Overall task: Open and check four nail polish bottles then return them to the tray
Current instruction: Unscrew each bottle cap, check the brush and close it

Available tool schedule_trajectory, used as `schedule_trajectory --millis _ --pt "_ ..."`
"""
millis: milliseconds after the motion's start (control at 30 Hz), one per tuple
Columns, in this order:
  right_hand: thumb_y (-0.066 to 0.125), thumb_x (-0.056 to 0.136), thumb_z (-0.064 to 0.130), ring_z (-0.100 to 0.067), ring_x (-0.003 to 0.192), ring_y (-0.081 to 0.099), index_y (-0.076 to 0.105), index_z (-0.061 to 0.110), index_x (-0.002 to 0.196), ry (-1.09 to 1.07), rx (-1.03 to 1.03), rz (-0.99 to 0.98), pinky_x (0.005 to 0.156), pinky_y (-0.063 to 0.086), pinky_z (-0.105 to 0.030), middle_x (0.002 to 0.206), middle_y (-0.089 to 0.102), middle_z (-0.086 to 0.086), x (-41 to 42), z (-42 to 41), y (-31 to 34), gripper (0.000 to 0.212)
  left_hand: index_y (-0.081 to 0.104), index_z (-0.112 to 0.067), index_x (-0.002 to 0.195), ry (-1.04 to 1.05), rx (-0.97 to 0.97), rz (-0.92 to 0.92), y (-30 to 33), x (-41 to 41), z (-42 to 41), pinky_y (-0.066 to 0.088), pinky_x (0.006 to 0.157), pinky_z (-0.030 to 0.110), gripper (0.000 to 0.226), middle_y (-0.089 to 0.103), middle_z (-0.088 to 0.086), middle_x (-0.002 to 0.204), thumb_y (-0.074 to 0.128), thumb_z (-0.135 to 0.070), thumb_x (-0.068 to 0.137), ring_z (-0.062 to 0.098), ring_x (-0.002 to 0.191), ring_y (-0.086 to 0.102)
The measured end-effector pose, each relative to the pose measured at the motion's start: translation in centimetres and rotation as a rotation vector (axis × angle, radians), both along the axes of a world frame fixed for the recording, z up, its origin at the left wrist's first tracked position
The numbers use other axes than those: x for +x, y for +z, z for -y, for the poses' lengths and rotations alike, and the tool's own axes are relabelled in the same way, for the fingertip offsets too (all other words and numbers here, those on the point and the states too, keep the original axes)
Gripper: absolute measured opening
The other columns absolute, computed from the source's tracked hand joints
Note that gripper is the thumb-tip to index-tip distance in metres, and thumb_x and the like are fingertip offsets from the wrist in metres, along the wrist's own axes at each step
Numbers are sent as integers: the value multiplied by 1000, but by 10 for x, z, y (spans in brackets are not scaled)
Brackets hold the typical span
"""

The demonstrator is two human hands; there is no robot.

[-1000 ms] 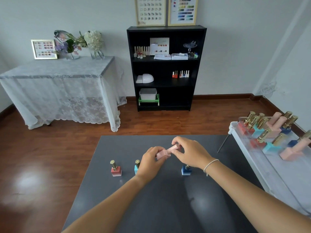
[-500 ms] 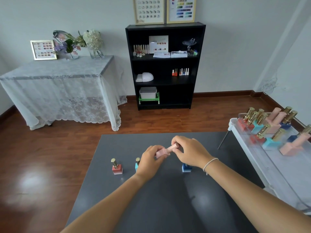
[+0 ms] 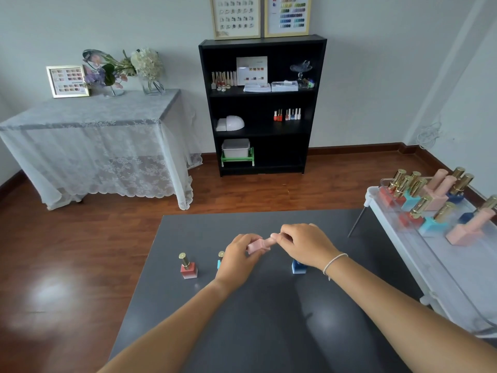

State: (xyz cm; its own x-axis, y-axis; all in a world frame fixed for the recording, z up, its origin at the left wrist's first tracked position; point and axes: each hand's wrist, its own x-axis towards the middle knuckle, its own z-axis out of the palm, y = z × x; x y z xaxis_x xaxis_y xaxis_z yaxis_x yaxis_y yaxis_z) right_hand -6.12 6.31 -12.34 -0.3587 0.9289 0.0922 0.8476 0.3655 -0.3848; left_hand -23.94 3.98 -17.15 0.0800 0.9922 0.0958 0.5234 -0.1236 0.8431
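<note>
Over the middle of the grey table, both hands hold a pink nail polish bottle tilted on its side. My left hand grips its square base, and my right hand pinches its pink cap. On the table stand a red bottle with a gold cap, a teal bottle mostly hidden behind my left hand, and a blue bottle partly hidden under my right hand. The clear tray at the right carries several more bottles.
A black shelf unit stands against the far wall across wooden floor. A lace-covered table with flowers and a frame is at the back left. The tray sits on a white stand beside the grey table's right edge.
Both hands stay on the pink bottle in nearly the same place. The view has shifted slightly upward; nothing else has moved.
</note>
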Motion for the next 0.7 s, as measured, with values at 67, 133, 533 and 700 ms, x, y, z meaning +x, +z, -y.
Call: schedule_trajectory --millis 67,133,533,700 --pt "42 91 45 -9 50 38 33 24 57 -14 -12 -11 74 33 -34 51 40 11 0 0 -1 41 61 -33 86 -5 -1 -8 0 -1 1 44 74 16 5 62 -8 93 64 -30 84 0 85 53" --pt "47 88 43 -13 56 42 43 20 70 2 -9 -49 74 34 -33 57 44 12 1 1 -1 29 61 -31 88 -9 -5 5 1 -1 2 44 75 15 6 62 -8 93 64 -31 83 -1 86 53" --pt "47 88 40 -13 63 49 53 21 85 49 7 -69 79 37 -32 72 55 10 4 2 -1 21 62 -28 92 1 -29 -17 2 0 4 43 72 13 12 62 -8 94 63 -35 83 -1 86 53" --pt "44 91 30 -17 59 44 48 19 81 53 20 8 78 35 -32 67 52 9 2 0 -5 15 62 -26 93 -13 -48 -27 1 1 6 41 71 11 12 62 -6 95 63 -33 83 4 87 54"
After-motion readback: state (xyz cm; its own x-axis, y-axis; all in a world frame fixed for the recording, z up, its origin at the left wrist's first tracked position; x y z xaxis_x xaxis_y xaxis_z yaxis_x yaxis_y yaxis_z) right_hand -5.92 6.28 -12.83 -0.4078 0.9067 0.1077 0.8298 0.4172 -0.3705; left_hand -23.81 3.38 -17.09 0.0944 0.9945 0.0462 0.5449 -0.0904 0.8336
